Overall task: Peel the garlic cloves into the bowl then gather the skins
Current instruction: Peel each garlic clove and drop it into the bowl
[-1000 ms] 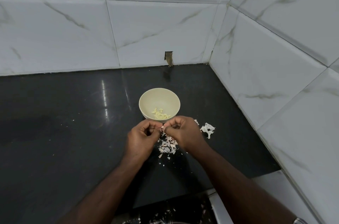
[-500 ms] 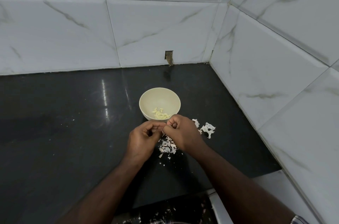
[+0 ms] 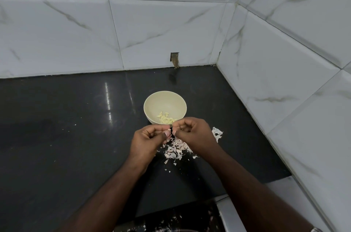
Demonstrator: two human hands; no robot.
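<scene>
A cream bowl stands on the black counter with several peeled garlic cloves at its bottom. Just in front of it, my left hand and my right hand meet fingertip to fingertip above the counter. Both pinch a small garlic clove between them; only a pinkish sliver of it shows. Under the hands lies a pile of garlic skins. A larger white skin piece lies to the right of my right hand.
The black counter runs into a corner of white marble-look tiles, with a wall close on the right. Small skin flecks are scattered on the counter. More skin bits lie at the bottom edge beside a grey rim.
Both hands stay at the same spot in front of the bowl. The fingers have shifted slightly on the clove, and the right hand sits a little higher.
</scene>
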